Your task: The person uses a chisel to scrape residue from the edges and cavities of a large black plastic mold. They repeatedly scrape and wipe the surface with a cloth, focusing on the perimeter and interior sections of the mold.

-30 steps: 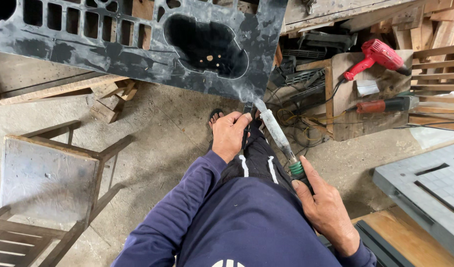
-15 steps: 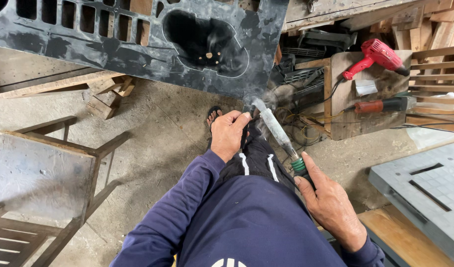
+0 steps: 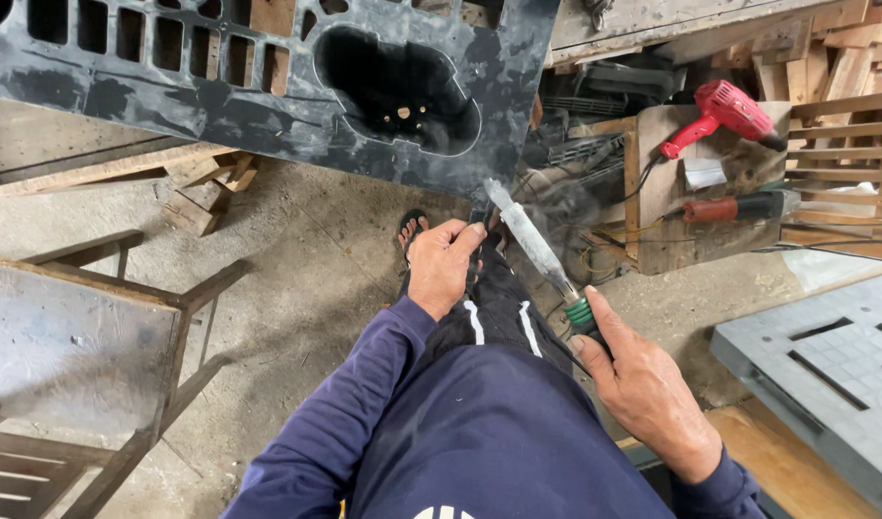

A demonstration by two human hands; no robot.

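I look down over a dark blue long-sleeved top and dark trousers with white stripes to my two hands, which are apart, each closed on something different. My right hand (image 3: 643, 394) is clamped round the green handle of a flat metal blade tool (image 3: 532, 240); the blade runs up and away from that hand, slightly leftward, and its tip reaches the lower edge of a large black plastic pallet (image 3: 220, 106) that stands tilted ahead of both hands. My left hand (image 3: 443, 264) is closed around a small dark piece (image 3: 479, 213) just below that same pallet edge, with the thumb beside the blade; I cannot tell what the piece is. Beyond the left hand a sandalled foot (image 3: 410, 231) rests on the concrete floor (image 3: 297, 279). To the left of the left hand stands a wooden stool frame with a grey board top (image 3: 76, 336). Past the right hand, further out, a red power tool (image 3: 720, 111) lies on wooden boards, and to the right of that hand lies a grey plastic pallet (image 3: 825, 365)
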